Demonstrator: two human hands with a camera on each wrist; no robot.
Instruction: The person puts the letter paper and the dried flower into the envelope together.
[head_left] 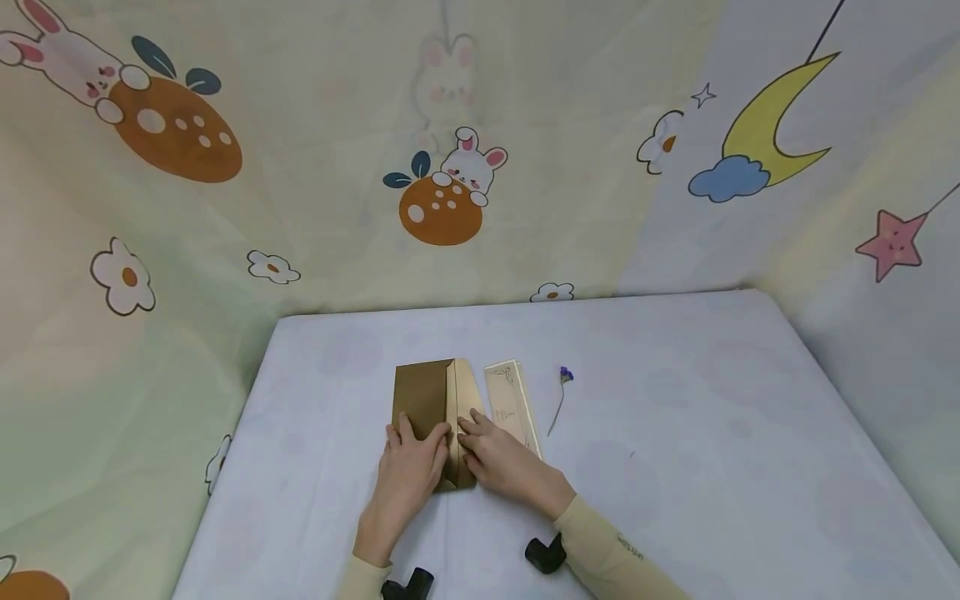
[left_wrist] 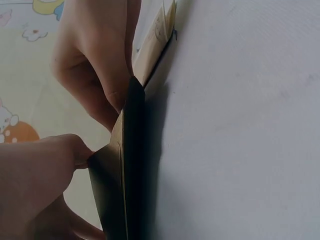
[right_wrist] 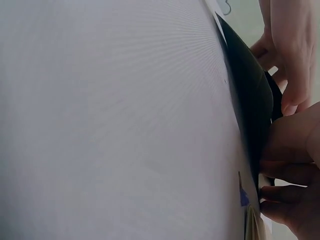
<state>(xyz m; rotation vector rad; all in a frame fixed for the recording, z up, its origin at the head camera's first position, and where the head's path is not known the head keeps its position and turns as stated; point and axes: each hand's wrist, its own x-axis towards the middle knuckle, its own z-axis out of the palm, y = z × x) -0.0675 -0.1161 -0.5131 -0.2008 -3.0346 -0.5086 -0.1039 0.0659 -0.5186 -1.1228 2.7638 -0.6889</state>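
A brown paper envelope (head_left: 422, 387) lies on the table with its lighter flap (head_left: 467, 385) folded out to the right. My left hand (head_left: 411, 467) pinches the edge of its pocket with the thumb, and in the left wrist view that edge (left_wrist: 107, 170) stands raised. On the flap side, my right hand (head_left: 510, 458) rests its fingertips near the envelope's fold; its thumb points down to the paper in the left wrist view. A cream card (head_left: 508, 400) with printed ornament lies right of the envelope, partly behind the right hand. What is inside the envelope is hidden.
A small dried flower (head_left: 566, 377) with a purple head and thin stem lies right of the card. White cloth covers the table (head_left: 697, 400). A printed curtain (head_left: 330, 150) hangs behind and at the sides. Black wrist devices (head_left: 546, 554) sit by both sleeves.
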